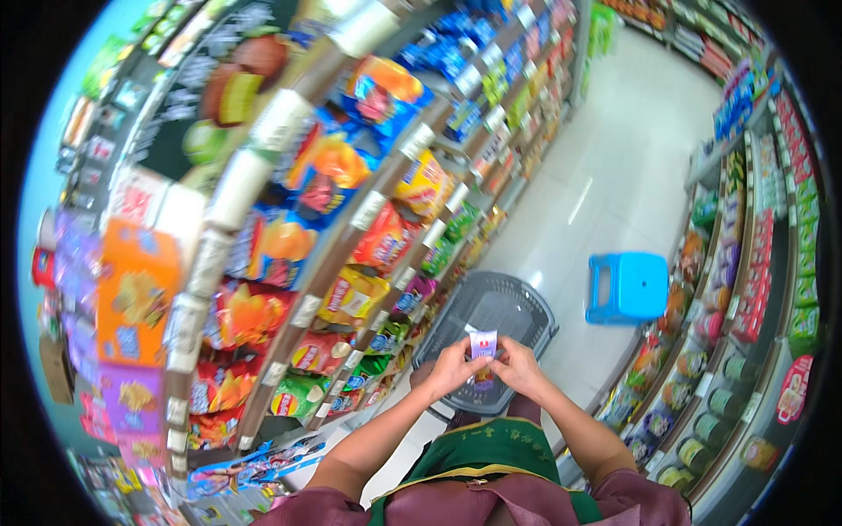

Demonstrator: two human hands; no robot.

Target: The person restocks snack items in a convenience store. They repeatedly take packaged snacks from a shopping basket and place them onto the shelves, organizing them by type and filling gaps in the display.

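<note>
A small purple-and-white packet (482,344) is held upright between my two hands, its kind too small to tell. My left hand (453,368) is closed on its left edge, and my right hand (519,369) pinches it from the right. Below and just beyond them sits a grey plastic shopping basket (513,307) with a slotted rim. Something yellow and orange (483,377) shows between my hands, partly hidden by them.
Shelves of snack bags (353,294) rise close on my left. A blue plastic stool (638,287) stands on the pale tiled floor (605,175), ahead to the right. Along the right side run shelves of jars (725,403) and packages. My green apron (482,451) is at the bottom.
</note>
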